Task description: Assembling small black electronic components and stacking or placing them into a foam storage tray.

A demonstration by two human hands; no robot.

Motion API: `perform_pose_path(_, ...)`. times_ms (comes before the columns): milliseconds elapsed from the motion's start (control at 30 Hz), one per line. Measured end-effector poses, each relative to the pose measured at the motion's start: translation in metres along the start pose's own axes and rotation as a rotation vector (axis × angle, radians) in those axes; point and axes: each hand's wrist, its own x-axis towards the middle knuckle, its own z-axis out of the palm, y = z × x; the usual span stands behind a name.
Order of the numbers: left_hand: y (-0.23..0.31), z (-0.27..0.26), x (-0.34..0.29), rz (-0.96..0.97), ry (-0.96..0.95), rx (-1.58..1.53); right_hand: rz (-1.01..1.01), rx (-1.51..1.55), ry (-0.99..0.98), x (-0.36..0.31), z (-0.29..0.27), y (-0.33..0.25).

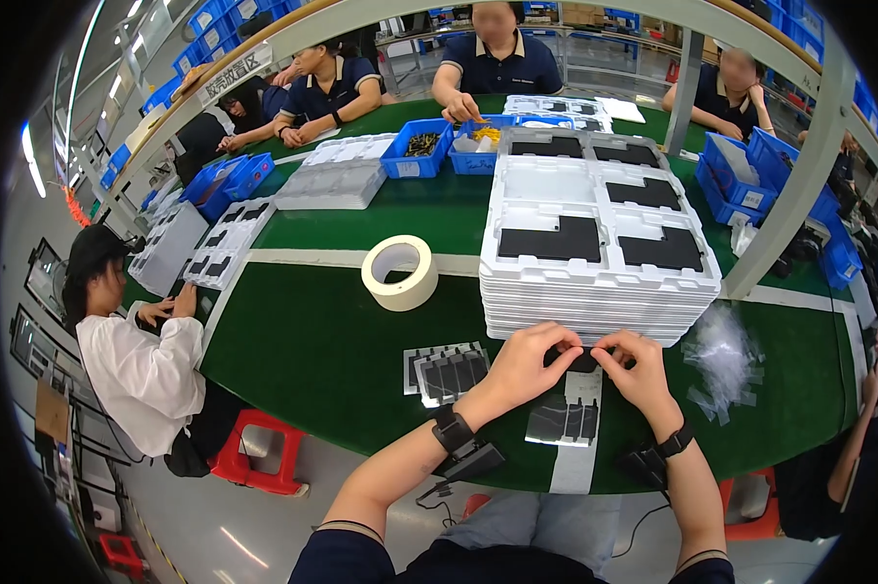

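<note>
We are bringing both forearms up from the lower edge, wrists strapped with dark bands, and bending them inward so the hands meet. Our left hand (523, 362) and right hand (637, 372) are each pinching a small black part (582, 361) between thumb and fingertips, closed on it from either side, just above the green table (312, 360).

Directly under the grip, a white strip (579, 428) is running back toward us, with a grey sheet of parts (562, 421) lying on it. Left of the grip, a fanned pile of dark grey pieces (447, 371) is resting on the cloth. Right of it, clear plastic scraps (723, 360) are lying scattered.

Just beyond our fingers a tall stack of white trays (595, 282) is standing, and farther left a roll of tape (400, 273) is lying flat.
</note>
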Motion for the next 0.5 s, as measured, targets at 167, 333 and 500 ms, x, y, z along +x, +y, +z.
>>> perform_pose_path(167,0.0005,0.0001,0.0005,-0.006,0.004,-0.017,-0.004,-0.01,0.011,0.0006,-0.0011,-0.0024)
perform_pose_path(333,-0.0007,-0.0008,0.0,-0.008,0.001,-0.035,-0.024,-0.025,0.009,0.0007,-0.0011,-0.0023)
perform_pose_path(500,-0.0005,-0.0009,0.0005,-0.011,0.0,-0.049,-0.035,-0.033,0.003,0.0013,-0.0017,-0.0038)
